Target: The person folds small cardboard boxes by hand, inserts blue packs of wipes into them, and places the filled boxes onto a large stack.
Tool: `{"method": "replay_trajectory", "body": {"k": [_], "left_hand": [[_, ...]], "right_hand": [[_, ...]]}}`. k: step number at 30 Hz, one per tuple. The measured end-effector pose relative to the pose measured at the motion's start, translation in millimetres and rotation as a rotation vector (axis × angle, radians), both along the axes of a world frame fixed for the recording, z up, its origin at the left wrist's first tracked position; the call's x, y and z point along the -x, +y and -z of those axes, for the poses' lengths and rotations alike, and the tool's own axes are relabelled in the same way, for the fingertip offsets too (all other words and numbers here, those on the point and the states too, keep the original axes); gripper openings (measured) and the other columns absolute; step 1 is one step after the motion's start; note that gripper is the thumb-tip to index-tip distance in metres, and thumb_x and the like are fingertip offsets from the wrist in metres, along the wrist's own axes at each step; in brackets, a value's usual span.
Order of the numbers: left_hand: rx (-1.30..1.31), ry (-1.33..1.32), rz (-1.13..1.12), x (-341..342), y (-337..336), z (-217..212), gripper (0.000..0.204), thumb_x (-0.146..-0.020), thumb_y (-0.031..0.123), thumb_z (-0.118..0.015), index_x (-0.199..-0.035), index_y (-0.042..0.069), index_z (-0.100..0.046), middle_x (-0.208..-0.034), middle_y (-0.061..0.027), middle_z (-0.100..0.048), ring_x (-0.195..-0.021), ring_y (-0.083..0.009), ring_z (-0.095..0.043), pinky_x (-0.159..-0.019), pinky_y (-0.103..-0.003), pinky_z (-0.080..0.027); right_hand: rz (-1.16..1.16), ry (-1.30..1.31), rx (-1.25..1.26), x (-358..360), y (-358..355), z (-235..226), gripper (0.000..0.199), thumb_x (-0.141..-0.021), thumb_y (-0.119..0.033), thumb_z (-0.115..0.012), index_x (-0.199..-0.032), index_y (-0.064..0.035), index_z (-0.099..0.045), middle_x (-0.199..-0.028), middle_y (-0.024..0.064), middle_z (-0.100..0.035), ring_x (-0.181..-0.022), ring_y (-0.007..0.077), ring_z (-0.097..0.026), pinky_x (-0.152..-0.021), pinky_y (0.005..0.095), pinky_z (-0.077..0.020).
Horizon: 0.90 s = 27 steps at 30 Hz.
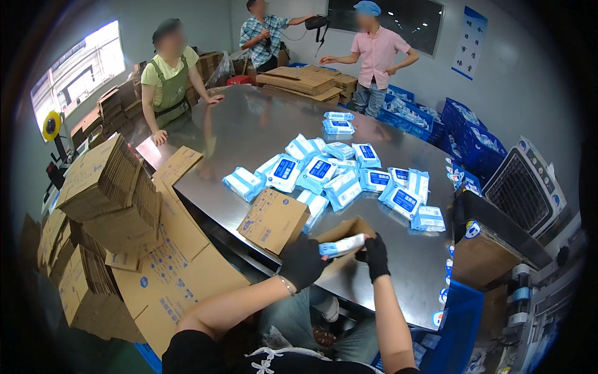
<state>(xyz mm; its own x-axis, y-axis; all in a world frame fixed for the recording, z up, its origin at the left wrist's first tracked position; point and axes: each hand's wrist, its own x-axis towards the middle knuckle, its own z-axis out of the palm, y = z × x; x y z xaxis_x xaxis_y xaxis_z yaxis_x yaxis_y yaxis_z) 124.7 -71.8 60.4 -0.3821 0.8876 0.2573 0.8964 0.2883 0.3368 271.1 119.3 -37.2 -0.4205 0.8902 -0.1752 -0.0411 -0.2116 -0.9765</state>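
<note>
A blue-and-white pack of wet wipes point(341, 246) is held nearly level over an open cardboard box point(356, 227) at the table's near edge. My left hand point(303, 262), in a black glove, is closed on the pack's left end. At the pack's other end, beside the box's right wall, my right hand point(376, 257) is closed, also gloved in black. Some of its fingers are hidden. Just left of the open box sits another carton point(273, 219), its top closed. Several more wipes packs point(317, 173) lie in a loose heap beyond both boxes.
Flattened cartons point(112, 181) are stacked at my left. The steel table point(243, 131) has two wipes packs point(338, 126) at its far side. Three people stand beyond it, near a cardboard pile point(299, 81). Blue crates point(405, 118) and an air cooler point(526, 184) are at right.
</note>
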Motion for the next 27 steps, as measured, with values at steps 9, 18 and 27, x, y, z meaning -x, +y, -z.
{"method": "replay_trajectory", "body": {"k": [9, 18, 27], "left_hand": [[-0.160, 0.124, -0.191, 143.9, 1.0, 23.4, 0.084, -0.075, 0.062, -0.062, -0.133, 0.004, -0.044, -0.123, -0.0246, -0.052, -0.105, -0.0423, -0.058, -0.085, -0.048, -0.049], [0.290, -0.410, -0.448, 251.2, 43.3, 98.0, 0.083, -0.091, 0.068, -0.023, -0.119, -0.001, -0.060, -0.117, -0.0276, -0.060, -0.111, -0.0397, -0.058, -0.097, -0.044, -0.042], [0.333, -0.457, -0.419, 289.1, 50.0, 124.7, 0.080, -0.093, 0.064, -0.020, -0.119, 0.001, -0.061, -0.121, -0.0271, -0.057, -0.122, -0.0396, -0.050, -0.099, -0.045, -0.039]], "right_hand": [[-0.146, -0.214, -0.252, 92.1, 2.6, -7.9, 0.046, -0.093, -0.034, -0.048, -0.126, -0.0024, -0.053, -0.081, 0.0124, -0.063, -0.061, 0.0174, -0.060, -0.058, 0.0330, -0.0479], [-0.072, -0.221, -0.308, 64.4, 1.7, 14.0, 0.052, -0.091, -0.035, -0.047, -0.130, -0.0001, -0.051, -0.120, 0.0253, -0.059, -0.114, 0.0375, -0.055, -0.097, 0.0389, -0.0427], [-0.016, -0.279, -0.580, 57.7, -50.6, 3.1, 0.041, -0.093, -0.025, -0.049, -0.123, 0.0029, -0.055, -0.112, 0.0207, -0.064, -0.104, 0.0281, -0.061, -0.090, 0.0337, -0.0466]]}}
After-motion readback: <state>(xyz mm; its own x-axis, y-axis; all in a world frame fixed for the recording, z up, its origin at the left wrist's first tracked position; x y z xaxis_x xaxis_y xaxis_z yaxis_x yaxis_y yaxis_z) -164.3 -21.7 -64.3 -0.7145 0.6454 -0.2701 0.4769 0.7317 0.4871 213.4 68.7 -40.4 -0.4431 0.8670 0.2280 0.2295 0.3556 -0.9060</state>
